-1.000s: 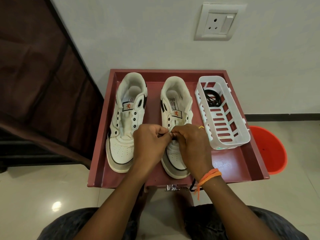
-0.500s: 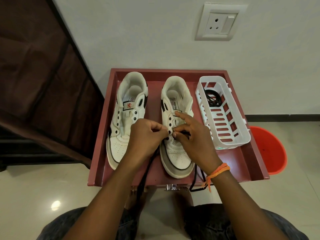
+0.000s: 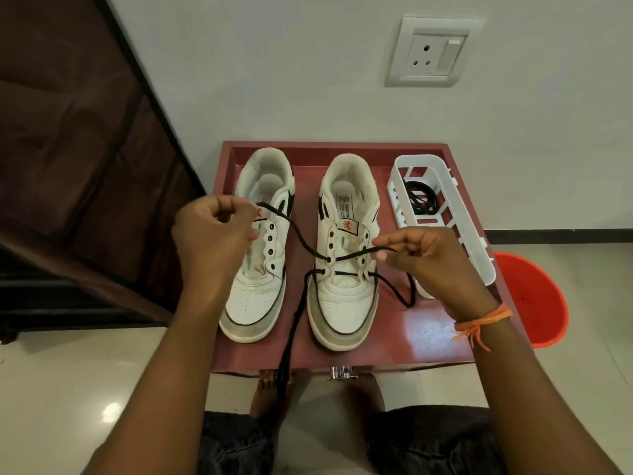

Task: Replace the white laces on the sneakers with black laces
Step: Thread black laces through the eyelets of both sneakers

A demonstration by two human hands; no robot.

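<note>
- A pale wall with a socket plate [image 3: 432, 51] stands behind a dark red tabletop [image 3: 424, 332] with a raised rim; the floor is glossy pale tile, and an orange bucket [image 3: 534, 299] sits on it to the right.
- Two white sneakers stand side by side on the tabletop, toes toward the person: the left sneaker [image 3: 258, 262] shows bare eyelets, and the right sneaker [image 3: 344, 269] has a black lace [image 3: 301, 240] threaded through its lowest eyelets.
- A white slotted basket [image 3: 455, 234] sits just right of the shoes, with a coiled black lace [image 3: 419, 198] inside at its far end.
- The left hand [image 3: 214, 241], over the left sneaker, has its fingers curled, pinching one end of the lace.
- The right hand [image 3: 428, 258], with an orange thread at the wrist, pinches the other strand beside the right sneaker's eyelets.
- Loose lace trails off the tabletop's near edge.
</note>
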